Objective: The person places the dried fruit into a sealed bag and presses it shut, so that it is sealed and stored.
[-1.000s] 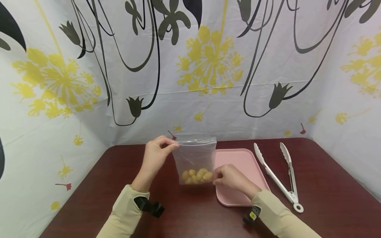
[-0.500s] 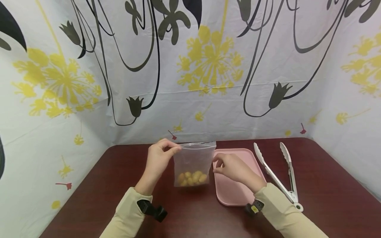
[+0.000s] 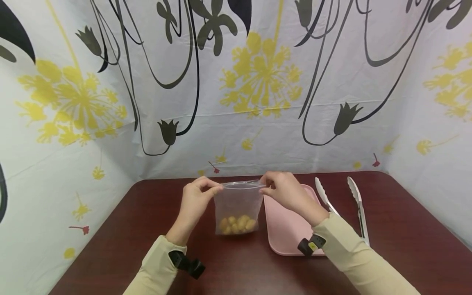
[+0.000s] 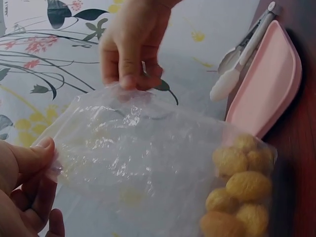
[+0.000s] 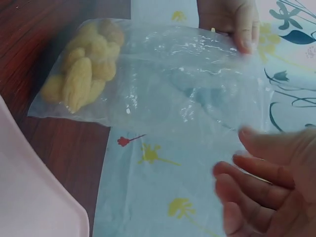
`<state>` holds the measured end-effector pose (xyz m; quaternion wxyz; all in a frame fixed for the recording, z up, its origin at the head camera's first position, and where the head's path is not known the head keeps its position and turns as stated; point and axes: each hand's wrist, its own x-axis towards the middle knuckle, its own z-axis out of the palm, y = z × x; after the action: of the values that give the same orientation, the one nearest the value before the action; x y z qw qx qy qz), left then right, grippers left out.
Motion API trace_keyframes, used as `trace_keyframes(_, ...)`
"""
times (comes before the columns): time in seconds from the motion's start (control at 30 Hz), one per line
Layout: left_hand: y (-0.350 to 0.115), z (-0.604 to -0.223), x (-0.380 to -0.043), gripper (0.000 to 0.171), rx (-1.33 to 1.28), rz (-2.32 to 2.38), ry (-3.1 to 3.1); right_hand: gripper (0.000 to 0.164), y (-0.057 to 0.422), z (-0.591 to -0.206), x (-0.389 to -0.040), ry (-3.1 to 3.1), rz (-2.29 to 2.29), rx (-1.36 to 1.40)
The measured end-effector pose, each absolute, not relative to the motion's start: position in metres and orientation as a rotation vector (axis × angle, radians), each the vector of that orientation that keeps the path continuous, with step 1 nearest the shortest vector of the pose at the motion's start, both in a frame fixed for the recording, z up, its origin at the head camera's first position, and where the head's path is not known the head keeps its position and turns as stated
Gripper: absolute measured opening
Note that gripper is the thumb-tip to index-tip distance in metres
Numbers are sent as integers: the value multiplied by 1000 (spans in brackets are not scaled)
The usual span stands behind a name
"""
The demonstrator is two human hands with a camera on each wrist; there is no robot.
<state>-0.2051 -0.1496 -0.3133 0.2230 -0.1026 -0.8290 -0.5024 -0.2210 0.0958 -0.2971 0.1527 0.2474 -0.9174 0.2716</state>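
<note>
A clear zip bag [image 3: 237, 201] hangs upright between both hands, its bottom close over the dark table. Small yellow-brown, potato-like lumps [image 3: 239, 224] lie in its bottom; in the left wrist view these lumps [image 4: 248, 185] look rounded and rough. My left hand [image 3: 196, 200] pinches the bag's top left corner between thumb and fingers. At the top right corner, my right hand [image 3: 288, 196] has thumb and fingertips on the rim. In the right wrist view, that right hand [image 5: 269, 182] shows its thumb at the bag's edge and its other fingers apart below.
Behind the right forearm lies a pink tray [image 3: 287, 229] on the dark red table [image 3: 221, 266]. Spread metal tongs [image 3: 362, 217] rest to its right, partly hidden by the sleeve. A patterned cloth [image 3: 236, 135] hangs along the table's back edge.
My right hand has risen from beside the bag's lower right corner to its top right corner. The bag has lowered slightly, while my left hand keeps its pinch.
</note>
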Motion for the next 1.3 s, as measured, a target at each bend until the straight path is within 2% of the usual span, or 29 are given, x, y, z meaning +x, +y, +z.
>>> trace_keyframes(0.13, -157, -314, -206, 6, -297, -1379, -2348, 5, 93, -291, -222, -2584, 769, 745)
trace_keyframes(0.6, -168, -312, -203, 7, -469, -967, -2430, 13, 87, -283, -223, -2524, 619, 900)
trace_keyframes(0.93, -169, -318, -201, 12, -628, -870, -2296, 18, 85, -284, -223, -2463, 585, 937)
trace_keyframes(1.3, -168, -317, -201, 12, -644, -964, -2370, 8, 88, -278, -221, -2578, 549, 991)
